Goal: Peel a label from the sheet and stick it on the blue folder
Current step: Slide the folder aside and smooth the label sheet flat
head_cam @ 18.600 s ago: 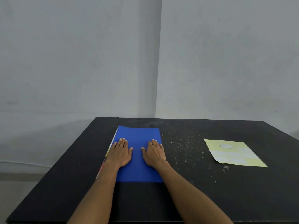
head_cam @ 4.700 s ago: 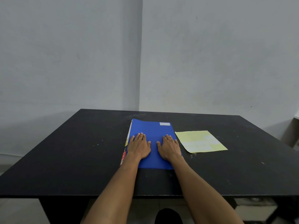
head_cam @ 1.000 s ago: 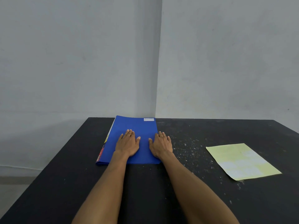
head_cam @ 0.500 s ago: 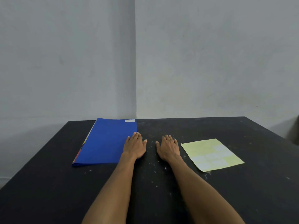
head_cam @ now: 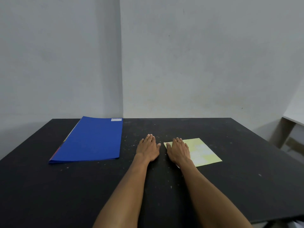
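Your right hand (head_cam: pixel 178 151) lay spread flat on the sheet (head_cam: pixel 203 153), left hand (head_cam: pixel 148 148) flat on the table (head_cam: pixel 230 186); the blue folder (head_cam: pixel 92 140) (label (head_cam: pixel 116 119) already on) needed only a pressing-down, I'd judge.

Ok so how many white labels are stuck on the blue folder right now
1. A single white label sits at the far right corner of the blue folder. Nothing covers the folder's face, so none should be hidden.

Two plain grey walls (head_cam: pixel 205 63) met in a corner behind the black table (head_cam: pixel 230 186), its top speckled with pale flecks. Another pale table's (head_cam: pixel 294 118) edge showed far right.
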